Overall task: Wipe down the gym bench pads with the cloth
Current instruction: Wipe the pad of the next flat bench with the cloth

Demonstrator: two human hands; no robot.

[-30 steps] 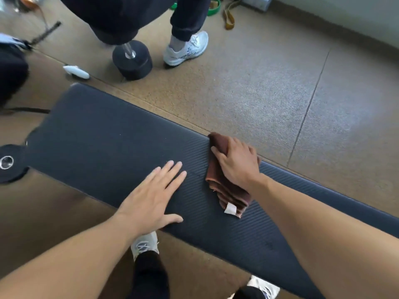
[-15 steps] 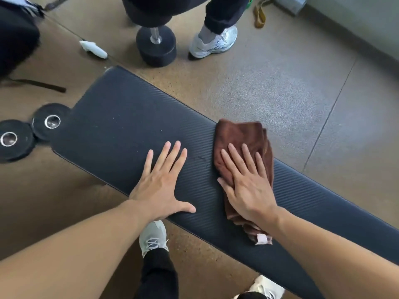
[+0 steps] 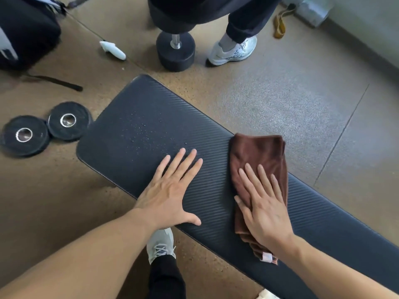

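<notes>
The brown cloth [image 3: 258, 167] lies folded across the ribbed dark tabletop [image 3: 133, 134] of the gym bench, directly under the right hand [image 3: 264, 210]. That hand's fingers [image 3: 262, 180] are straight and slightly spread, pressing flat on the cloth's nearer half; the rest of the cloth reaches beyond the fingertips to the far edge of the pad, and its white tag [image 3: 266, 257] sticks out behind the wrist. The left hand [image 3: 170, 195] rests flat on bare pad just beside the cloth, not touching it, fingers fanned and thumb held wide. Small droplets [image 3: 140, 134] speckle the pad beyond the left fingertips.

Compared with half a second ago, both hands keep much the same pose, and more of the pad's rounded end, two weight plates [image 3: 43, 131] and a dumbbell [image 3: 176, 50] on the floor now shows.
</notes>
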